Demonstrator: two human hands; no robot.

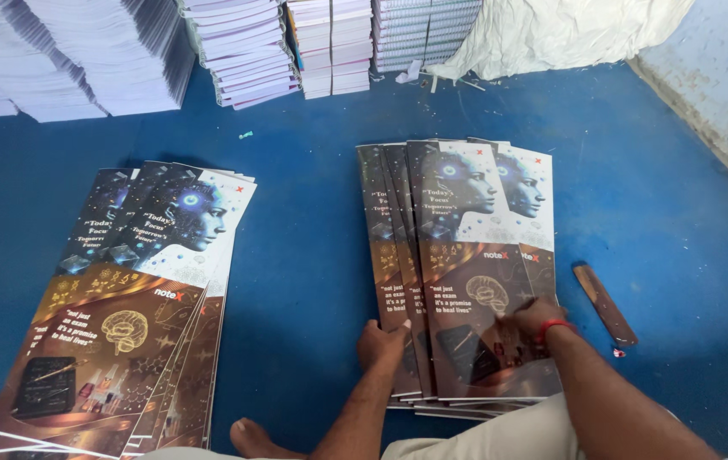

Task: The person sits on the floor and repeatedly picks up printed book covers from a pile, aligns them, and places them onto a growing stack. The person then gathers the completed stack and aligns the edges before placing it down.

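Blue floor covering (pixel 313 221) is spreading under everything, with tall stacks of white paper blocks (pixel 244 47) standing along the far edge beside a crumpled white sheet (pixel 551 30). Two fanned piles of glossy printed cover sheets are lying on it: one pile (pixel 125 315) is sitting well to the left, untouched, and the other pile (pixel 457 255) is lying directly before the person. The left hand (pixel 381 345) is pressing on the near left edge of that nearer pile, fingers held together and curled over the sheets. The right hand (pixel 530 317), wearing a red wristband (pixel 554 326), is resting on the top sheet, fingertips bunched as if pinching it, though the grip is unclear. A brown wooden stick (pixel 605 304) is lying just right of the pile.
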